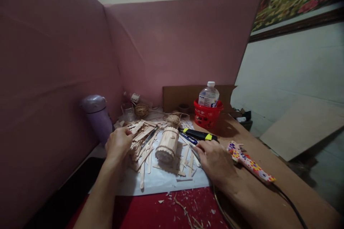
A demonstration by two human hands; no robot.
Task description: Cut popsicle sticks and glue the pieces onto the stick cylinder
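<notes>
My left hand (118,145) rests on a loose pile of wooden craft sticks (142,139), its fingers curled down into the pile; what they grip is hidden. My right hand (213,159) lies palm down on the white sheet (161,180), fingers closed near a thin stick and a blue-handled tool (188,138). Between the hands lies a small barrel built from sticks (167,145), on its side. A ball of twine (173,120) sits just behind it.
A black and yellow utility knife (200,135) and a flower-patterned glue gun (249,162) with its cord lie to the right. A red cup (207,116) holds a water bottle (209,94). A purple tumbler (98,116) stands left. Pink boards (174,43) wall the back.
</notes>
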